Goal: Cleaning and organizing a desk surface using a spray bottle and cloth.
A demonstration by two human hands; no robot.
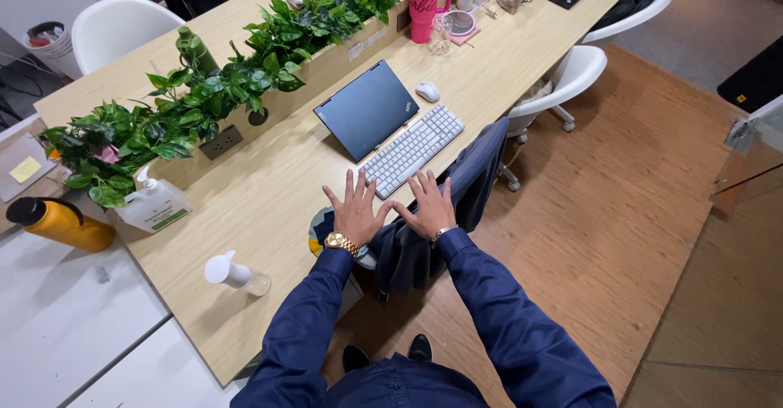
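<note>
Head view, we're standing at the edge of a long light-wood desk (269, 188), looking down, going left to right. Far left, a yellow bottle with a black cap (61, 222) is lying on its side on the white surface next to the desk. A white pump bottle with a green label (153, 205) is sitting at the foot of the planter of green leafy plants (220, 82) that's running diagonally down the desk's middle. A small clear spray bottle with a white top (236, 274) is lying tipped over near the desk's front edge, well apart from our hands.

Our left hand (356, 211) is hovering flat, palm down, fingers fully spread, holding nothing; a gold watch (341, 243) is showing at the wrist. It's sitting just in front of the near end of the white keyboard (413, 149); we can't tell if it's touching the desk edge. Our right hand (431, 207) is right beside it, also wide open and gripping nothing, hanging over the dark jacket (457, 196) draped on the chair back; contact with the jacket isn't clear from here.

Behind the keyboard a dark laptop (367, 108) is propped up tilted, back panel facing us. A white mouse (427, 92) is lying just right of it. Further back a pink tumbler with a straw (426, 2) is standing upright. A white chair (571, 78) is tucked in on the right over the wood floor
</note>
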